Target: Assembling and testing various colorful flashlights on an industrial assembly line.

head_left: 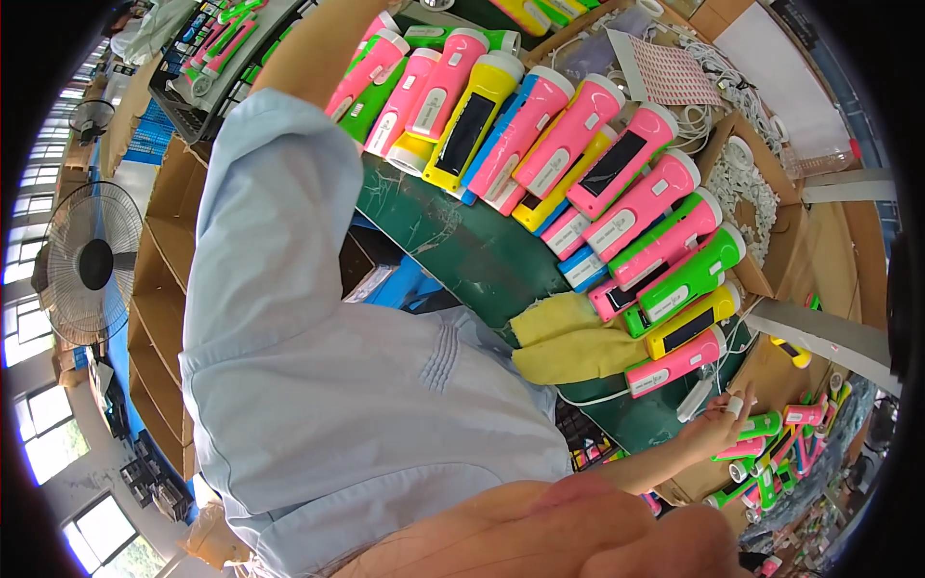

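My right hand (pixel 718 426) is at the right end of the green table, its fingers curled in around a small white piece that I cannot make out. Just beside it lies a white plug-like piece (pixel 695 399) among thin white cables. The nearest flashlight, a pink one (pixel 676 362), lies close above the hand, with a white cable at its tail. A yellow flashlight (pixel 694 321) and a green one (pixel 692 275) come after it in a long row. My left forearm (pixel 323 48) reaches up past the row's far left end; its hand is outside the picture.
A yellow cloth (pixel 578 339) rests on the green table (pixel 434 231). Beyond the row are a carton of small white parts (pixel 737 207), a red-dotted sheet (pixel 663 69) and tangled white cables. More flashlights (pixel 771 462) are heaped at lower right. A fan (pixel 94 265) stands left.
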